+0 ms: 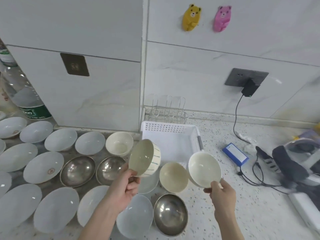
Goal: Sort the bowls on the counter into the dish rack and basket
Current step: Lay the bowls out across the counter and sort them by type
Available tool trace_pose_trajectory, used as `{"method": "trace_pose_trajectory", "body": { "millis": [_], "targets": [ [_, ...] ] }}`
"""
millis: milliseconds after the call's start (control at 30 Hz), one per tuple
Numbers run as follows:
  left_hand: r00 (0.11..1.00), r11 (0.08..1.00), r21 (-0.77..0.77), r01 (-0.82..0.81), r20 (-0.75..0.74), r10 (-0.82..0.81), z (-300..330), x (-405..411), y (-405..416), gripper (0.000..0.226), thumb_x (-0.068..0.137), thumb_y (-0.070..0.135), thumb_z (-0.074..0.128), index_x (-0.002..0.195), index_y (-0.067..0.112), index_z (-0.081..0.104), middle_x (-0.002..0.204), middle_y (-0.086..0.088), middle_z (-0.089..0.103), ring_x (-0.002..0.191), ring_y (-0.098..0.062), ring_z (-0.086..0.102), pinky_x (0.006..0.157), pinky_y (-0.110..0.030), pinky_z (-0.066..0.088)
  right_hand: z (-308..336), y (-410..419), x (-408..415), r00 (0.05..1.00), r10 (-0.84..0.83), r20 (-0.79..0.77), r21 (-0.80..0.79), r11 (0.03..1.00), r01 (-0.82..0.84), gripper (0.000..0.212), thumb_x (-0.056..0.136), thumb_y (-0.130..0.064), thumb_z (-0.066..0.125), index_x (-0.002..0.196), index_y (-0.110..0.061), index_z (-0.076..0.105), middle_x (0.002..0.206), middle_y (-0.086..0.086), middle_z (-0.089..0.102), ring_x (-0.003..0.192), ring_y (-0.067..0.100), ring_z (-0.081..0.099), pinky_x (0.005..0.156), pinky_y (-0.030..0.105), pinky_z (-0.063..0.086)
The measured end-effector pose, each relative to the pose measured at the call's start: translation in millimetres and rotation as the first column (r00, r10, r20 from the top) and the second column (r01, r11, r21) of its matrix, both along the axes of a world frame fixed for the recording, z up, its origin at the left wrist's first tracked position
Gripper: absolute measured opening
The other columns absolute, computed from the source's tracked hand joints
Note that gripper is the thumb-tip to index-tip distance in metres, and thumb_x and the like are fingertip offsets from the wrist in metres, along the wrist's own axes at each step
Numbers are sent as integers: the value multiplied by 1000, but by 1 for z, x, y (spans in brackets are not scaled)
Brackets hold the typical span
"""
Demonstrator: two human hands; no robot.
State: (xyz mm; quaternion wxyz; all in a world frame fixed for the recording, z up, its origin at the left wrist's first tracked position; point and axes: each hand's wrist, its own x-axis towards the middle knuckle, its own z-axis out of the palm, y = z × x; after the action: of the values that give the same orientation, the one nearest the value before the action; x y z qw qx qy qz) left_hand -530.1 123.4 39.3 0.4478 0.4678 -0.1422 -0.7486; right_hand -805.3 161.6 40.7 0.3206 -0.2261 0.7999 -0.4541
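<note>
My left hand [125, 187] pinches the rim of a blue-striped bowl [144, 157], which is tilted in the air in front of the white basket [170, 130]. My right hand [220, 192] pinches the rim of a plain white bowl [204, 168], lifted and tilted near the basket's right corner. The wire dish rack [168, 110] stands behind the basket against the wall. Several white, cream and steel bowls cover the counter to the left, among them a cream bowl [173, 176] between my hands and a steel bowl [170, 213] near the front.
A large water bottle [22, 90] stands at far left. A blue box [235, 154], black cables [251, 177] and a headset [297, 160] lie on the counter to the right. A charger [250, 88] is plugged into the wall socket.
</note>
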Motion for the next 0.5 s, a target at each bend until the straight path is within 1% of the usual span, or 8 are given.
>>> {"method": "trace_pose_trajectory", "body": {
  "millis": [67, 133, 200, 300, 500],
  "targets": [
    [999, 1000, 8, 30, 26, -30, -1, -18, 5, 28, 90, -1, 46, 102, 19, 62, 55, -6, 49, 32, -4, 26, 29, -15, 20, -13, 6, -11, 1000, 2, 20, 45, 999, -3, 42, 88, -8, 50, 128, -14, 62, 49, 7, 67, 59, 17, 53, 65, 32, 42],
    [997, 999, 11, 53, 47, -53, -2, -33, 11, 32, 88, -2, 47, 102, 22, 64, 54, -6, 49, 33, -5, 25, 30, -15, 19, -23, 10, -19, 999, 15, 44, 78, 997, -19, 44, 89, -7, 51, 132, -12, 59, 51, 9, 68, 60, 15, 55, 63, 30, 42],
    [996, 998, 13, 64, 65, -65, -4, -46, 16, 34, 88, -2, 46, 104, 23, 64, 55, -8, 49, 35, -6, 24, 31, -15, 19, -31, 11, -25, 997, 47, 58, 102, 993, -53, 43, 89, -6, 50, 131, -9, 59, 51, 8, 68, 60, 15, 55, 60, 28, 41],
    [993, 998, 6, 69, 96, -69, -7, -57, 24, 35, 88, -2, 45, 111, 20, 61, 56, -9, 49, 35, -7, 24, 31, -16, 20, -41, 10, -34, 994, 86, 62, 127, 988, -93, 44, 89, -5, 50, 131, -11, 59, 54, 11, 69, 58, 15, 54, 56, 27, 39],
    [981, 998, 8, 70, 183, -70, -14, -70, 35, 39, 91, -2, 41, 117, 20, 59, 56, -12, 51, 36, -7, 25, 31, -16, 20, -52, 5, -43, 986, 138, 90, 156, 976, -151, 49, 89, -3, 48, 137, -12, 55, 63, 14, 70, 64, 12, 61, 55, 26, 39]
  ]
}}
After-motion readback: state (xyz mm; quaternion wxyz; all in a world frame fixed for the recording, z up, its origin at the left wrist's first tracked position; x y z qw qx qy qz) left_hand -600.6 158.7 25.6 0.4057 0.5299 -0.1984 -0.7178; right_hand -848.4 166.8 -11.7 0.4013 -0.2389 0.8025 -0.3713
